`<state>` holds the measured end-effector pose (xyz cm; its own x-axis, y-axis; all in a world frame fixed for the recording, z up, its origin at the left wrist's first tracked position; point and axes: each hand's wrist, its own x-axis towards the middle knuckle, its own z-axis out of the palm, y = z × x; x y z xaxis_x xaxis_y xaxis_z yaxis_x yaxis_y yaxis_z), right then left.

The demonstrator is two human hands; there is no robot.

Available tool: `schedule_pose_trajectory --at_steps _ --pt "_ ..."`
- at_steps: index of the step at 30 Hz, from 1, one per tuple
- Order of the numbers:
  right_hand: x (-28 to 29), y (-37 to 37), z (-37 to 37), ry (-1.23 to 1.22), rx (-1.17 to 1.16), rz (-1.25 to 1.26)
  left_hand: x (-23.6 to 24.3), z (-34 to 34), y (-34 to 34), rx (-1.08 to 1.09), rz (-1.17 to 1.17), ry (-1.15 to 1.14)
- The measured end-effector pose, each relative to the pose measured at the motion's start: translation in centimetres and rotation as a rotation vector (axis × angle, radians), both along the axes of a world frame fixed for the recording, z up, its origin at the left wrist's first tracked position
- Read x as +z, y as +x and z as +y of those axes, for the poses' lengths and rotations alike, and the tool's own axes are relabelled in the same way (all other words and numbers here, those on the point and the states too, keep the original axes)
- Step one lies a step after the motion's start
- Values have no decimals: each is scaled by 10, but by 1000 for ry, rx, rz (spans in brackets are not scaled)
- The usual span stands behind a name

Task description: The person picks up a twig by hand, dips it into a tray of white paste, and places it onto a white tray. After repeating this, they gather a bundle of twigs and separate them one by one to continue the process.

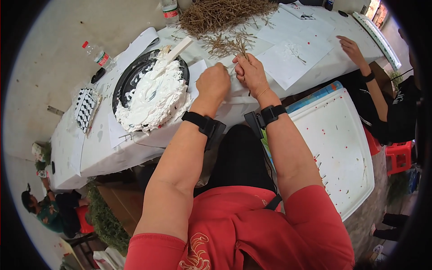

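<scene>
My right hand (254, 75) is closed around the stem of a thin brown branched twig (243, 48), whose tips fan out at the far side. Close to it on the left, my left hand (213, 83) is curled shut with its back up, so anything in its fingers is hidden. Left of that hand lies a round black tray (120, 86) heaped with thick white paste (155, 94). A pale flat stick (179, 49) rests in the paste. Beyond my hands sits a big pile of brown twigs (220, 17), with several loose ones spread towards me.
White sheets (281, 63) lie on the white-covered table (108, 157). Two bottles (96, 55) and a patterned packet (85, 108) are at the left. A white tray (346, 148) with small red bits is beside my right arm. Another person's hand (352, 50) reaches over the table's right side.
</scene>
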<state>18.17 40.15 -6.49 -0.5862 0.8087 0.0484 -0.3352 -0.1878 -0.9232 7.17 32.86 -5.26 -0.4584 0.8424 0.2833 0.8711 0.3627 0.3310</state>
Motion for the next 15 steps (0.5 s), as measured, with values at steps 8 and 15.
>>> schedule_pose_trajectory --at_steps 8,15 --pt "0 -5 -2 37 -27 -47 5 -5 -4 -35 -425 109" --pt "-7 -14 2 229 -133 -123 20 -8 12 -138 -132 -24"
